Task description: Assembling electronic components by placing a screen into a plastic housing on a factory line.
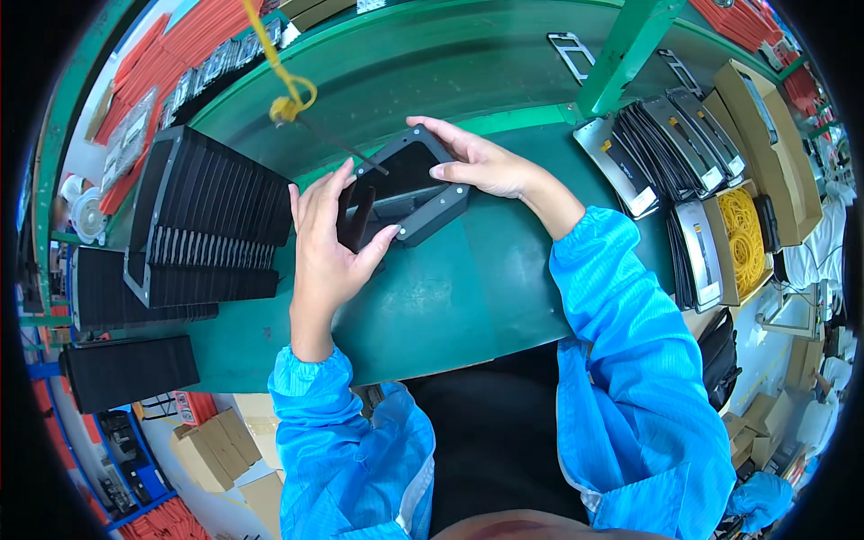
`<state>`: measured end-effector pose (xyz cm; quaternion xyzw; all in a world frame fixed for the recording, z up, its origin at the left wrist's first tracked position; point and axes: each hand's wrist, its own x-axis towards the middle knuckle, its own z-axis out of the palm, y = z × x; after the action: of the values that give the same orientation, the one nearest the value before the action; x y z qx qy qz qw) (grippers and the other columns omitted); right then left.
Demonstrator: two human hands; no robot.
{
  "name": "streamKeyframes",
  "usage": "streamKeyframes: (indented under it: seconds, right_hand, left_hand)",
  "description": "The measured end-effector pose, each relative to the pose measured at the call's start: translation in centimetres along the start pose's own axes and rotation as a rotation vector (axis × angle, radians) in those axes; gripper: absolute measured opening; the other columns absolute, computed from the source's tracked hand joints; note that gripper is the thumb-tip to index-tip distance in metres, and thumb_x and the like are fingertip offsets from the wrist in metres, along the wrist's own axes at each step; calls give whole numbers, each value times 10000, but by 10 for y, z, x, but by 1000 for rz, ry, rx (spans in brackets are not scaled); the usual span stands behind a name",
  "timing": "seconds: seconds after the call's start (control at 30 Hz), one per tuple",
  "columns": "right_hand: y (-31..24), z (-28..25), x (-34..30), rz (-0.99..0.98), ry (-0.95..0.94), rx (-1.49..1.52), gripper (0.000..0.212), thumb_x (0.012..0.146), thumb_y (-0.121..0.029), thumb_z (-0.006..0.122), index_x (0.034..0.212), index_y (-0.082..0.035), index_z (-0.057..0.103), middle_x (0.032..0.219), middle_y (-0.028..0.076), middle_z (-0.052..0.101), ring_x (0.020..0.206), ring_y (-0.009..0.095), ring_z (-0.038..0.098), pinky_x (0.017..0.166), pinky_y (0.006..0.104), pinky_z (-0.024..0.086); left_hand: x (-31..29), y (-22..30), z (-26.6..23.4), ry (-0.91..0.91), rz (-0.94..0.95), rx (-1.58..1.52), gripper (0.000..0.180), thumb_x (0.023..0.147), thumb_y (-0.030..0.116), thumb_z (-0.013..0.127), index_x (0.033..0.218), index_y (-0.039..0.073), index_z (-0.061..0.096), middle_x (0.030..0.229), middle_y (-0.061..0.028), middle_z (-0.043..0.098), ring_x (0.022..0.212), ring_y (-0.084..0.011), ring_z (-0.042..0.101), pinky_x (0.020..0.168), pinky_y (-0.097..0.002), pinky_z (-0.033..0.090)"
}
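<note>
A black box-like frame [432, 214] with small round metal dots at its corners is tilted above the green table. My right hand [481, 164] grips its right end, the thumb over the rim and the fingers behind the far corner. My left hand [326, 236] spans the left end, its thumb at the near corner and its fingertips by the far edge. A thin dark rod [346, 147] hangs from a yellow cord [290, 105], and its tip overlaps the frame's opening. Whether the rod touches the frame I cannot tell.
Stacked black frames [211, 211] stand on the left, beside a black block [130, 371]. Thin panels [661, 148] lean in rows at the right, near a cardboard box [765, 157] and coiled yellow cord [741, 238]. A green post [625, 58] rises from the table's [450, 315] back edge.
</note>
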<state>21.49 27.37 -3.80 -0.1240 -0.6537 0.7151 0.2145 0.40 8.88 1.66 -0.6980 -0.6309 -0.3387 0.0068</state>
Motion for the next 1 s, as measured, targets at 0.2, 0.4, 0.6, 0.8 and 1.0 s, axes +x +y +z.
streamKeyframes:
  seconds: [0.2,0.4,0.6,0.8,1.0]
  right_hand:
    - [-1,5,-2,-4,0,-107,847,974,-120,607,1696,-104,164,1654,120,357,1499,224,374,1220,342,312]
    - [3,7,-1,-35,14,-14,841,977,-93,566,1700,-96,135,1698,118,294,1531,219,329,1230,338,293]
    - [7,6,2,-70,-8,-68,847,988,-91,560,1704,-94,108,1705,118,282,1545,224,315,1238,335,279]
    - [11,7,-5,-121,66,-93,745,982,-102,588,1642,-74,243,1648,124,359,1503,250,374,1221,365,311]
    - [12,6,-1,-186,44,-327,566,955,-81,614,1489,-84,423,1637,166,389,1483,296,430,1216,422,334]
  left_hand:
    - [0,2,-1,0,3,10,905,712,218,926,1513,112,521,1298,-129,679,1330,-358,558,1249,-641,179]
    - [2,4,-2,-11,3,38,903,717,213,924,1517,100,520,1286,-119,694,1335,-358,555,1251,-641,177]
    - [2,-7,-2,71,-11,22,801,767,200,893,1482,70,558,1350,-172,648,1340,-373,553,1231,-614,250]
    - [-12,-27,-21,121,-103,-128,621,856,127,807,1434,20,604,1390,-180,626,1343,-316,572,1195,-474,367]
    - [-51,-35,-31,-52,-341,-218,548,853,118,829,1371,34,670,1385,-194,620,1293,-321,602,1104,-394,454]
